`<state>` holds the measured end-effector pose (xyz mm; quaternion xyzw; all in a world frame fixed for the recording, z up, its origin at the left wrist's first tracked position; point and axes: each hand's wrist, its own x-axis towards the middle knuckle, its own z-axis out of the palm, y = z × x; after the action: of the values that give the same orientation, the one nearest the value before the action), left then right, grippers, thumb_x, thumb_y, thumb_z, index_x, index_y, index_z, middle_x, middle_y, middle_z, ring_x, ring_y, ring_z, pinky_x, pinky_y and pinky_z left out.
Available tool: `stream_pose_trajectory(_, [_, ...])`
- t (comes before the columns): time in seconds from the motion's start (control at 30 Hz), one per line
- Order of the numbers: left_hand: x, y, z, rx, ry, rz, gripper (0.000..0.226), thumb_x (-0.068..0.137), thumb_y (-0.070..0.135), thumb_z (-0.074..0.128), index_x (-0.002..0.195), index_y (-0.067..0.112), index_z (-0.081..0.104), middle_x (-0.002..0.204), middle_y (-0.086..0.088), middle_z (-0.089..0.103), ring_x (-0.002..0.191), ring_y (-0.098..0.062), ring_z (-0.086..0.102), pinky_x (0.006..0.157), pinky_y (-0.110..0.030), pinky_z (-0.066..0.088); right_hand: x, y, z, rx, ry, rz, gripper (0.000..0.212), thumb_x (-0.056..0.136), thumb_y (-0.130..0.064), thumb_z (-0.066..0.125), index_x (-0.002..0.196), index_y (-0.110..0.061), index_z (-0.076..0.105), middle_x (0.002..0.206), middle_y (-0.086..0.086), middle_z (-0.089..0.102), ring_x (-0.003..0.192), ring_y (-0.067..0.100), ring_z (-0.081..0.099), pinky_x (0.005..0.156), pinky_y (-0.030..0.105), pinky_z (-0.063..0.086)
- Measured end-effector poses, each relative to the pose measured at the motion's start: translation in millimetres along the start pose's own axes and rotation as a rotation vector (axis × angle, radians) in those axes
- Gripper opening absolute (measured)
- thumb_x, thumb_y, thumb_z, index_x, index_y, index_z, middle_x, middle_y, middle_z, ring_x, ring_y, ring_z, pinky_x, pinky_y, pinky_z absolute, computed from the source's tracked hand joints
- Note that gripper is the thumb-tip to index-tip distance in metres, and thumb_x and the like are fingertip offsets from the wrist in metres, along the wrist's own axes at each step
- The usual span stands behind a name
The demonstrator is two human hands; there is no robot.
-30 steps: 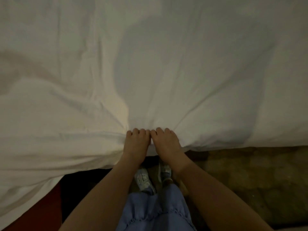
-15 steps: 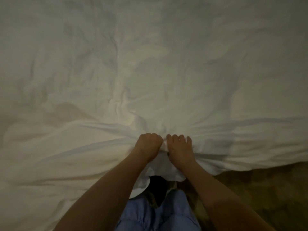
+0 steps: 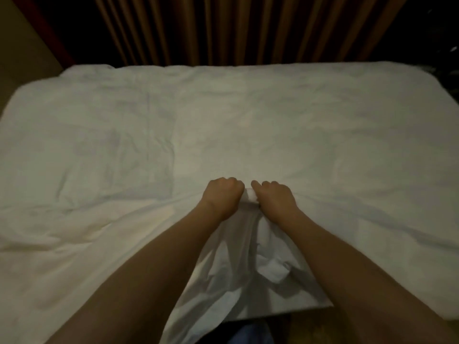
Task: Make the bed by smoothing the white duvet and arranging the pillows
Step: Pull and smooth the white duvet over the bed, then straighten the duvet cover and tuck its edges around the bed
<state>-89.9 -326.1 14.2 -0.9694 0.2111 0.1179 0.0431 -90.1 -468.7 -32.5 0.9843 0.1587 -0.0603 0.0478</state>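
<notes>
The white duvet covers the whole bed, wrinkled on its left half and smoother on the right. My left hand and my right hand sit side by side near the duvet's near edge, each clenched round a bunch of the white fabric. A small fold of cloth shows between the two fists. Below them the gathered edge hangs in loose folds between my forearms. No pillows are in view.
Brown pleated curtains hang just behind the far side of the bed. A dim wall stands at the far left. Dark floor and a bit of my blue clothing show under the near edge.
My hands have lifted the bunched duvet edge up and forward over the bed. The view has risen from the near edge to the whole bed and the curtains.
</notes>
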Motion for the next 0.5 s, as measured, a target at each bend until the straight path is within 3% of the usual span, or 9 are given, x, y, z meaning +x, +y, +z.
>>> stream_pose_trajectory(0.2, [88.1,-17.2,-0.6,-0.053,0.059,-0.102,0.026,0.091,0.008,0.045,0.116,0.009,0.053,0.116,-0.008,0.057,0.102,-0.026,0.059,0.078,-0.032,0.044,83.5,42.5,8.8,0.027,0.043,0.064,0.034,0.091,-0.007,0.048,0.125,-0.013,0.046,0.108,0.010,0.061,0.097,0.029,0.057,0.076,0.033,0.041])
stream_pose_trajectory(0.27, [109.5,-25.0,34.2,-0.036,0.033,-0.117,0.025,0.093,0.008,0.044,0.117,0.009,0.052,0.117,-0.008,0.056,0.103,-0.025,0.059,0.078,-0.031,0.044,102.1,38.9,37.9,0.041,0.049,0.054,0.032,0.087,-0.010,0.056,0.118,-0.012,0.052,0.101,0.011,0.063,0.090,0.029,0.059,0.073,0.032,0.043])
stream_pose_trajectory(0.37, [125.7,-33.5,98.3,-0.024,-0.093,-0.134,0.027,0.097,0.012,0.039,0.122,0.011,0.050,0.122,-0.007,0.054,0.108,-0.025,0.057,0.082,-0.033,0.044,120.0,23.7,100.5,0.035,-0.012,0.011,0.034,0.059,-0.009,0.080,0.090,-0.011,0.066,0.071,0.009,0.064,0.062,0.028,0.061,0.056,0.029,0.045])
stream_pose_trajectory(0.43, [132.5,-37.8,140.2,-0.039,-0.170,-0.135,0.030,0.099,0.014,0.035,0.126,0.012,0.048,0.125,-0.006,0.052,0.112,-0.025,0.055,0.085,-0.036,0.045,124.4,14.1,147.2,0.016,-0.019,-0.019,0.036,0.047,-0.008,0.083,0.079,-0.014,0.068,0.061,0.005,0.061,0.052,0.024,0.057,0.052,0.026,0.044])
stream_pose_trajectory(0.5, [137.1,-38.6,176.8,-0.032,-0.201,-0.122,0.027,0.094,0.020,0.048,0.119,0.012,0.056,0.117,-0.008,0.057,0.103,-0.025,0.061,0.081,-0.034,0.048,124.3,10.0,185.8,0.001,-0.018,-0.052,0.036,0.044,-0.008,0.083,0.076,-0.015,0.069,0.058,0.004,0.059,0.050,0.023,0.056,0.053,0.026,0.045])
